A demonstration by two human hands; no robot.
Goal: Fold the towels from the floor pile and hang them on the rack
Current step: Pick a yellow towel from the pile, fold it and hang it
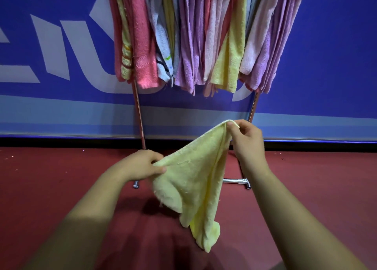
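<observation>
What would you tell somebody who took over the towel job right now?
Left hand: pinches one corner of the yellow towel, held low.
Right hand: pinches another corner, held higher.
The towel hangs unfolded between them, over the red floor, in front of the rack.
Done: many towels hang on the rack.
Left: fold this one and hang it. Whether more wait cannot be seen.

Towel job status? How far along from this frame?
Done: the rack already carries a dense row of hung towels. In hand: a yellow towel, held up, the left hand gripping one edge and the right hand pinching a top corner; it hangs loose, not yet folded. Left: fold it and hang it. The floor pile is out of view, so how many remain cannot be told.
</observation>
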